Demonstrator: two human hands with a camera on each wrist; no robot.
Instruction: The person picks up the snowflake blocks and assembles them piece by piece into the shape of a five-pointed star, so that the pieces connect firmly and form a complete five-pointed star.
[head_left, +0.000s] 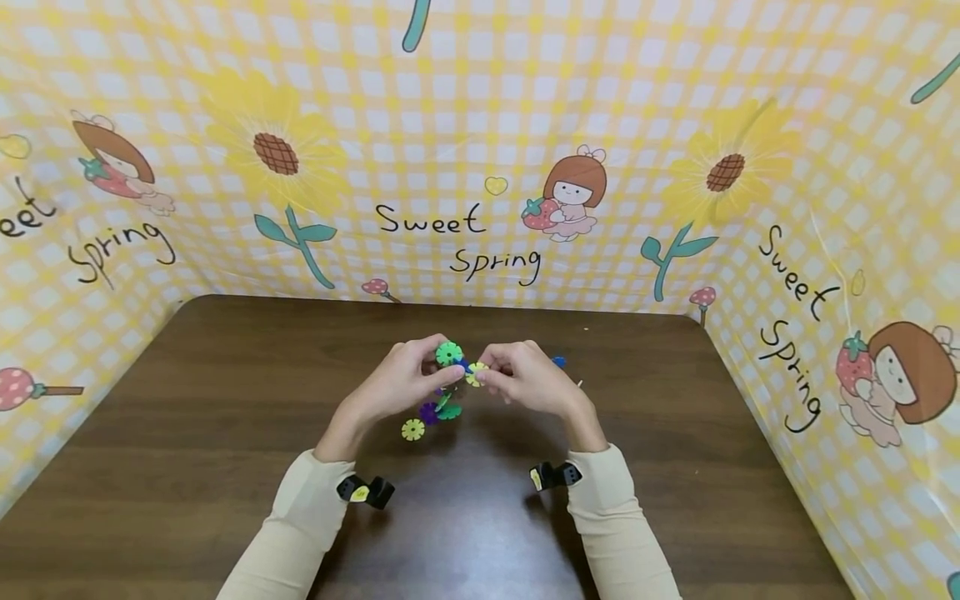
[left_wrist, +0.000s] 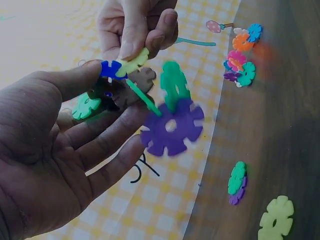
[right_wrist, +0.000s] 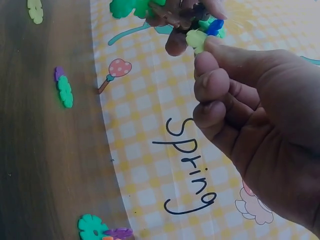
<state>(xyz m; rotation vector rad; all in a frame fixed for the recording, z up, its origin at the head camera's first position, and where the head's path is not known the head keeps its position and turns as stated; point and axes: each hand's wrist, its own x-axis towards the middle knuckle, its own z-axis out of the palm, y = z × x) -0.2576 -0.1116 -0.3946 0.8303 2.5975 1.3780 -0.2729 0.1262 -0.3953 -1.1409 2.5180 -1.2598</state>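
Note:
Before me, both hands meet over one cluster of interlocking plastic flower discs. My left hand (head_left: 397,379) grips the cluster between thumb and fingers, the thumb at a blue disc (left_wrist: 111,70). My right hand (head_left: 536,379) pinches a yellow disc (left_wrist: 134,63) between thumb and index finger, right against the blue one. In the left wrist view, a brown disc (left_wrist: 137,89), a purple disc (left_wrist: 172,142) and a green disc (left_wrist: 172,82) belong to the cluster. Another green disc (head_left: 448,350) shows at the left fingertips. Fingers partly hide the joints.
On the brown table (head_left: 225,467) lie a loose yellow disc (left_wrist: 276,220) and a green-and-purple pair (left_wrist: 237,180). More colourful discs (left_wrist: 240,67) lie in a group beyond the right hand. A checked cloth (head_left: 450,167) walls the table's back and sides.

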